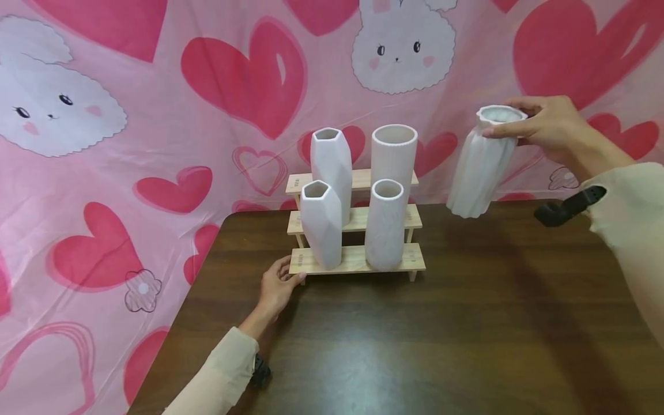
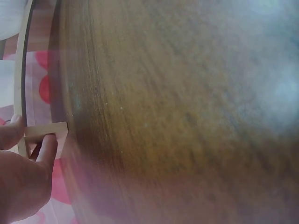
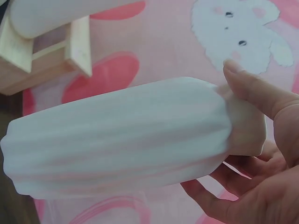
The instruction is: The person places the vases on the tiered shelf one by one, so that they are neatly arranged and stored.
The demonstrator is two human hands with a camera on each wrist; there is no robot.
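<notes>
My right hand [image 1: 552, 127] grips a white ribbed vase [image 1: 482, 167] by its neck, thumb on one side and fingers on the other. The vase hangs slightly tilted to the right of a three-step wooden stand [image 1: 355, 259]. In the right wrist view the ribbed vase [image 3: 121, 140] spans most of the picture. At the stand's front left corner, my left hand [image 1: 275, 288] pinches the lowest step, thumb on top. The left wrist view shows its fingers [image 2: 46, 151] under the board, by a stand leg [image 2: 58, 128].
Two faceted white vases [image 1: 321, 225] [image 1: 332, 173] stand on the left of the stand. To the right are a white textured vase [image 1: 385, 230] and a taller cylindrical one [image 1: 394, 150]. The stand rests on a dark wooden table [image 1: 394, 346] before a pink heart-patterned cloth [image 1: 171, 115].
</notes>
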